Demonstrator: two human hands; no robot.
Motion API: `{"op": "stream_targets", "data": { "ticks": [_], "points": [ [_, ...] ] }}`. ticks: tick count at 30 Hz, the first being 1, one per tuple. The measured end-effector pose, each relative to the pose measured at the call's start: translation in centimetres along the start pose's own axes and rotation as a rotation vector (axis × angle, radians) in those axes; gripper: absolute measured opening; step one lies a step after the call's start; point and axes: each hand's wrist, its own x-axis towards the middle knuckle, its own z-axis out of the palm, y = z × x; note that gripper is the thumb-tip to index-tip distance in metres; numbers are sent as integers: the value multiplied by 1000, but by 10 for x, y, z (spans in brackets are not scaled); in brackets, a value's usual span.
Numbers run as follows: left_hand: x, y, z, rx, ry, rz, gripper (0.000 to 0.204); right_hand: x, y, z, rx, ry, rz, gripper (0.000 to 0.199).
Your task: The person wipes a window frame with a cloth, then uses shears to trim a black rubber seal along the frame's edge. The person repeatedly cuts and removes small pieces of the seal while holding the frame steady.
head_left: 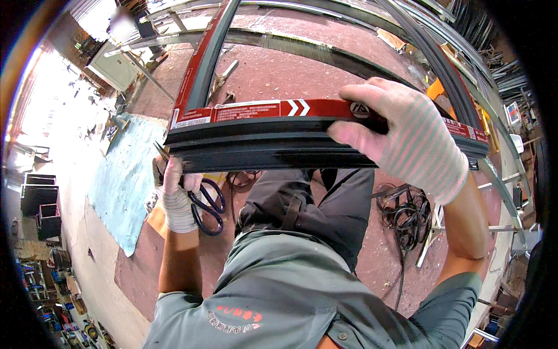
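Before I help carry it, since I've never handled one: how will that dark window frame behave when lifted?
The window frame looks like rigid metal bars, so probably stiff. It is wide and open, so likely awkward and apt to swing. The right hand grips its near bar; the left hand, holding scissors, is at its corner.

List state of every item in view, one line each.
Dark window frame: resting on metal supports, red protective tape on its top faces.
Right hand: gloved, grip closed over the frame's near rail.
Left hand: gloved, holding scissors.
Scissors: blades at the frame's left corner.
Black cord: coiled loosely on the floor.
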Motion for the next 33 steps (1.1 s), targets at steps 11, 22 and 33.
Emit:
{"op": "stream_targets", "data": {
  "ticks": [11, 22, 33],
  "points": [
    [37, 5, -36, 128, 117, 114, 21, -92, -5, 13, -191, 262, -109, 48],
    [-43, -46, -46, 354, 378, -76, 44, -94, -54, 207, 866, 30, -48, 21],
    [-54, -106, 24, 197, 444, -291, 24, -91, -61, 291, 1543, -639, 584, 49]
  ]
}}
